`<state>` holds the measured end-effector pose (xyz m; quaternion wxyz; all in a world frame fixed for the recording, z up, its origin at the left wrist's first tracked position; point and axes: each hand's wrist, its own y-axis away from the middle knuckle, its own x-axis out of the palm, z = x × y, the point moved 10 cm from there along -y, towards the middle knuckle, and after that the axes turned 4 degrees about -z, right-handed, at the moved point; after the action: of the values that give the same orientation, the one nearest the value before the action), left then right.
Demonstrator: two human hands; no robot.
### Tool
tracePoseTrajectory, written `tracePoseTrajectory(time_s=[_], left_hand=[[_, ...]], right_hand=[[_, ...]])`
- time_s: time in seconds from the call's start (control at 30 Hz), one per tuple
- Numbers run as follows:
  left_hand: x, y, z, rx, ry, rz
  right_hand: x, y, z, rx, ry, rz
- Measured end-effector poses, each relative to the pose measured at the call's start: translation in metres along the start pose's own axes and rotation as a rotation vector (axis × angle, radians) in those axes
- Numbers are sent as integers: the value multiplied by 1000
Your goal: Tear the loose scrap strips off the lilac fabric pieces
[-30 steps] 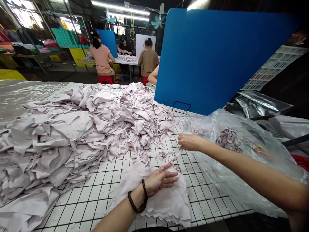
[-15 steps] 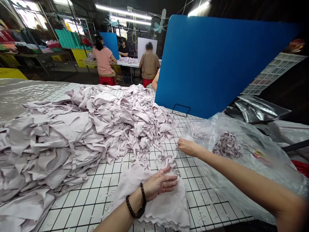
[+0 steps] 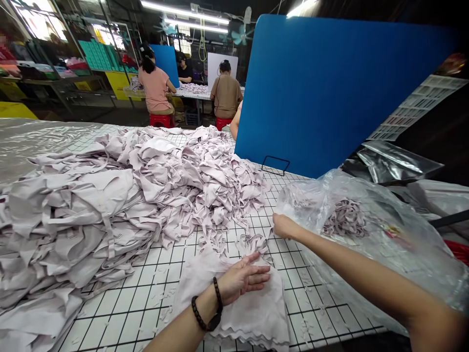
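My left hand (image 3: 245,279) lies palm turned to the side, fingers stretched out, on a neat stack of pale lilac-grey fabric pieces (image 3: 262,313). A dark beaded bracelet and a second dark band circle that wrist. Curled straps (image 3: 252,243) stick out from the far end of the stack. My right hand (image 3: 285,226) is closed above the grid-lined table (image 3: 289,254), beside the clear plastic bag (image 3: 315,195). Its fingertips are turned away, and whatever they hold is hidden. A large heap of similar pale garment pieces (image 3: 176,171) fills the left side.
A bundle of straps (image 3: 346,217) shows under the clear plastic at right. A tall blue board (image 3: 330,98) stands on a black wire stand (image 3: 275,166). Fabric scraps are strewn on the table. Several people sit at a farther table (image 3: 200,95).
My right hand has drawn slightly to the right, with its fingers now more hidden. The left hand stays on the stack. The view has shifted slightly.
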<state>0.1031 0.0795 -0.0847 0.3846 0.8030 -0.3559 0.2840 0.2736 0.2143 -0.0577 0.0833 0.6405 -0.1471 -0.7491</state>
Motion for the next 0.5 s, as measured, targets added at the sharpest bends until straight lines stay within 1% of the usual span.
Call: tracePoseTrajectory(time_s=[0.07,0.17,0.23,0.37,0.5], left_hand=[[0,0,0,-1,1,0],[0,1,0,-4,5,0],[1,1,-1,-3,7,5],[1,2,-1,2,0,5],[1,2,-1,-5,-2,-4]], right_hand=[[0,-3,-12,126,-10,-31],[-3,-8,-18,178,30,-41],[-5,-10,-15,145,65,-19],[-5,-10,1,-13,163,-19],[4,-6,11,-140,193,6]])
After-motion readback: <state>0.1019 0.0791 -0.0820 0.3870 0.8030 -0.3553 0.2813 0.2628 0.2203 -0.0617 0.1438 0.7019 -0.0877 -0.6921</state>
